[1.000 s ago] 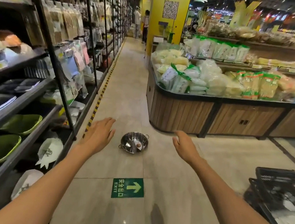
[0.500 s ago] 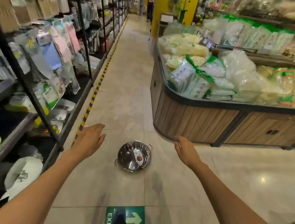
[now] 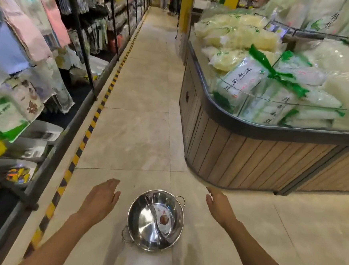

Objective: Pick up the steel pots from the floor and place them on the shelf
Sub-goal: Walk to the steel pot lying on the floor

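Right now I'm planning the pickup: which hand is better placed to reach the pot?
Left, slightly. The left hand hovers open nearer the steel pot; the right hand hovers open further off.

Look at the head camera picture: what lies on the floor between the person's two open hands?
The steel pot, between left hand and right hand, touching neither; head view shows it.

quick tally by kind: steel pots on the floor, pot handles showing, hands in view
steel pot: 1
pot handles: 2
hands, left and right, both open and empty: 2
total: 5
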Demonstrator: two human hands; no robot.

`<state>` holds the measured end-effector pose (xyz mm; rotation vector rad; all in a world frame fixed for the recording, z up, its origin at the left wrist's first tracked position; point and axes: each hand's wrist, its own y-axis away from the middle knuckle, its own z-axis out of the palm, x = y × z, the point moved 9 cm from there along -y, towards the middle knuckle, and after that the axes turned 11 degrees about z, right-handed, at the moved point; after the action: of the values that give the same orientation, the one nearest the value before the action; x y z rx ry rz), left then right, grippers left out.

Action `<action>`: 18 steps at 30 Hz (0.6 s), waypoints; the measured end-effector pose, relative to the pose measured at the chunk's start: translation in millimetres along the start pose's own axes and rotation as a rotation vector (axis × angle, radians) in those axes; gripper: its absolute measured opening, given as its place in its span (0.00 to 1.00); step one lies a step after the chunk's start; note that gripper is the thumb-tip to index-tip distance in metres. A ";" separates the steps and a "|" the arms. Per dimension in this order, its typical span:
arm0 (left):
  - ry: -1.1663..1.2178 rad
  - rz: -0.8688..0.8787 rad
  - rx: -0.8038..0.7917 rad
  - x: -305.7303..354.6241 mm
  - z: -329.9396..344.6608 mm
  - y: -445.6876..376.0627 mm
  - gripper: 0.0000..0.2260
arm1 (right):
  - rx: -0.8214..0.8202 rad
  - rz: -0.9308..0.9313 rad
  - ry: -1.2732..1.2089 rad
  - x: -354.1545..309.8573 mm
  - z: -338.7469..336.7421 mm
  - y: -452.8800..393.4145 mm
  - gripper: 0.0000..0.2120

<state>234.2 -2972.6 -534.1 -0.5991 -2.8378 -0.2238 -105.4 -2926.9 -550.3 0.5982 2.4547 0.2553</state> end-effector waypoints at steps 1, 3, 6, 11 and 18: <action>0.003 -0.001 -0.001 -8.3 27.0 -16.8 0.21 | -0.002 0.002 -0.008 11.0 22.1 -22.5 0.17; 0.010 0.010 0.008 -25.2 86.1 -48.6 0.21 | -0.002 0.008 -0.008 38.6 69.8 -66.5 0.18; 0.025 0.025 0.020 -53.4 180.6 -88.4 0.21 | 0.001 0.023 0.001 88.0 144.7 -127.6 0.18; 0.009 -0.006 -0.007 -106.1 330.0 -139.3 0.23 | 0.000 0.051 0.021 166.6 264.5 -210.8 0.20; 0.141 -0.146 -0.033 -157.5 479.7 -169.9 0.25 | -0.041 0.083 0.093 248.5 385.3 -273.1 0.23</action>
<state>211.0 -3092.1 -1052.8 -0.3669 -2.7470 -0.3254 -155.3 -3033.1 -1070.9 0.6855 2.5098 0.3739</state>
